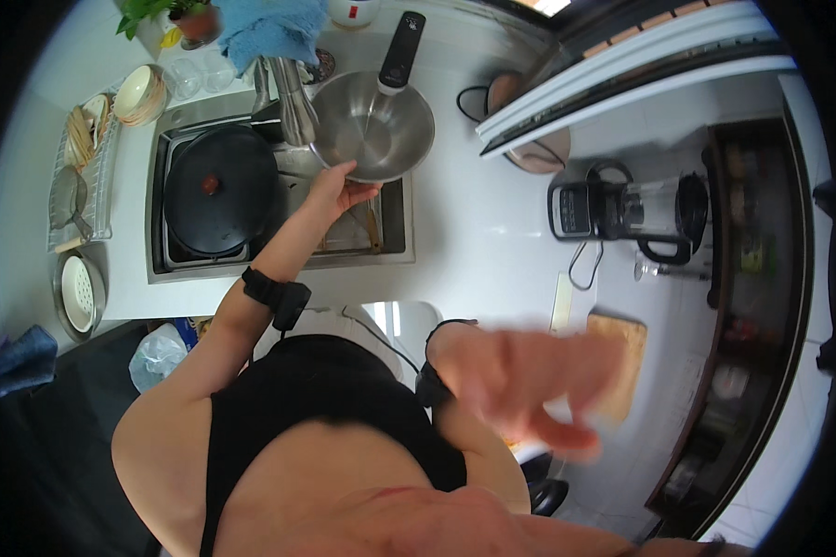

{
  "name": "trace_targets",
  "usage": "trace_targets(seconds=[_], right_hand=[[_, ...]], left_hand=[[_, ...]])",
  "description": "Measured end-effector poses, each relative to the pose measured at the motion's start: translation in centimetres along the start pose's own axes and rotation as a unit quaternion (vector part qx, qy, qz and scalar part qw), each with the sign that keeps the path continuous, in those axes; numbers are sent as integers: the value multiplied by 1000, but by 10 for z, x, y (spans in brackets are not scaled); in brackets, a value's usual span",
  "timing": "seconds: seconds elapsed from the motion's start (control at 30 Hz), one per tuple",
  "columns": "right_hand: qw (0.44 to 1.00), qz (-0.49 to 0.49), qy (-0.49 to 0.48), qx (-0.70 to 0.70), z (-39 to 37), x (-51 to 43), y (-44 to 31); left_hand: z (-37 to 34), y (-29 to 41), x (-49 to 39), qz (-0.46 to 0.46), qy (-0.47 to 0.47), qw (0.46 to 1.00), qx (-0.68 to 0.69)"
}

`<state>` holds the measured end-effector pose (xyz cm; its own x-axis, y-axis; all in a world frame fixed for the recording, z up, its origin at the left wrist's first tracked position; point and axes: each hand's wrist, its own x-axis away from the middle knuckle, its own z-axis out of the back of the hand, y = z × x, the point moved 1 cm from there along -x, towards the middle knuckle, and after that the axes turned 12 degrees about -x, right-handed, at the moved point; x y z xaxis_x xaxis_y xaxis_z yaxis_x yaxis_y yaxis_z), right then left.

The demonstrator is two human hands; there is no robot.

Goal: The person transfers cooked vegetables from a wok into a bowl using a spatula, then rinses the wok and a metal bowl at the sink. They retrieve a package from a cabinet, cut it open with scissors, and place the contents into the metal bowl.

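My left hand [338, 193] grips the near rim of a stainless steel bowl-shaped vessel [369, 139], thumb over the edge and fingers beneath. The vessel is at the sink's right side, beside the steel faucet [296, 104]. A black handle [402, 52] with a pale collar crosses its far rim; I cannot tell whether it is joined on. In the left part of the sink [279, 268] is a round black lid [219, 188] with a red knob. Raised close to the camera, my right hand [529, 383] is blurred, fingers apart, with nothing visible in it.
A wire rack [104, 188] with utensils, stacked bowls [139, 97] and a colander [78, 292] line the left. A blue towel [272, 31] hangs behind the faucet. Rightward are a window frame [634, 76], a blender [627, 209] and a wooden cutting board [616, 362].
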<state>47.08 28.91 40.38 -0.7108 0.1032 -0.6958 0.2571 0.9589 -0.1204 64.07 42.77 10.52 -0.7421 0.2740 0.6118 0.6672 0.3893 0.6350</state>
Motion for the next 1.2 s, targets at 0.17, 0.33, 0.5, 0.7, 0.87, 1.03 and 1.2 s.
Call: trace_targets(seconds=[0.17,0.33,0.5,0.7,0.87,1.03,1.2], right_hand=[[992,113,-53,28,-48,10,-6],[992,90,-89,4,-49,11,1],[993,80,-82,-4,-47,10,4],[996,35,-83,11,-47,2,12],[989,119,-85,23,-40,-6,23],[990,97,-106,-2,-34,-5,26],[948,142,66,276,70,1,21]], left_hand=[[-1,4,-5,-9,3,1000,-6],[2,9,1,1,-2,1000,-15],[4,12,8,0,-9,1000,-23],[5,12,12,0,12,1000,-3],[7,12,12,2,4,1000,-4],[8,12,9,-9,2,1000,-17],[8,11,8,3,5,1000,-27]])
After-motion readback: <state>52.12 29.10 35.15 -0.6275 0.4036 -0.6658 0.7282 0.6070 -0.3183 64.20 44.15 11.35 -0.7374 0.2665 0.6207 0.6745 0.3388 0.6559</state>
